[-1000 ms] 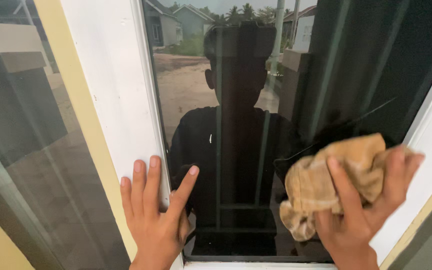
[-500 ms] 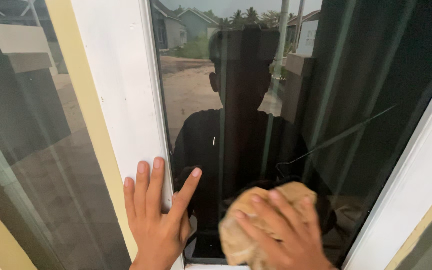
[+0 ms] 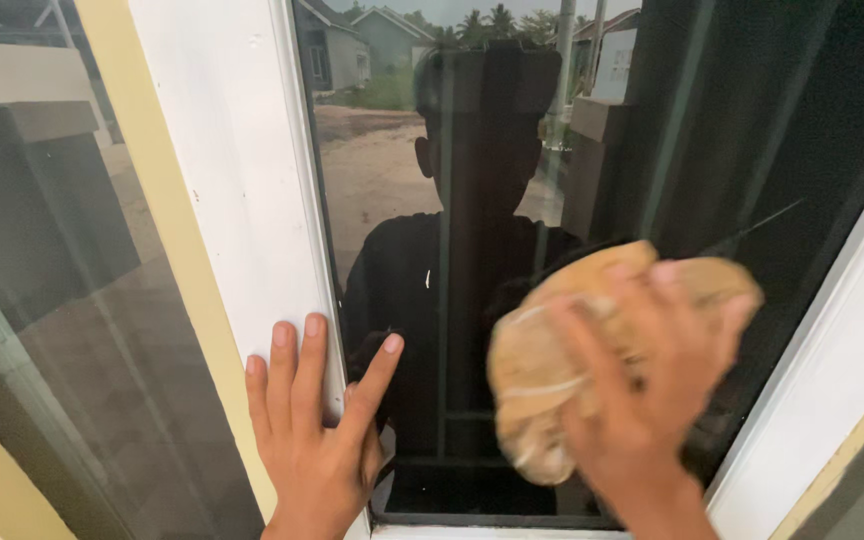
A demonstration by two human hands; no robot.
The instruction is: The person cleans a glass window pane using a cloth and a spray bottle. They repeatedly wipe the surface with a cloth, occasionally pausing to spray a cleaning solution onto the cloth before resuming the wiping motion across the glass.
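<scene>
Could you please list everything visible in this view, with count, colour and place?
Cloth: one, tan, crumpled against the lower right of the glass.
Window pane: one, dark and reflective, centre.
Window frame: one, white, an upright left of the pane and a slanted bar at right.
Side pane: one, dark, far left.
Wall edge: one, yellow strip beside the white upright.
Left hand: flat on the white upright, index finger on the glass.
Right hand: blurred, pressing the cloth on the glass.

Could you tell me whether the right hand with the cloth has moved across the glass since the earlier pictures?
Yes. The right hand, pressing the tan cloth, has moved up and right from the pane's bottom edge, while the left hand rests on the white window frame.
</scene>
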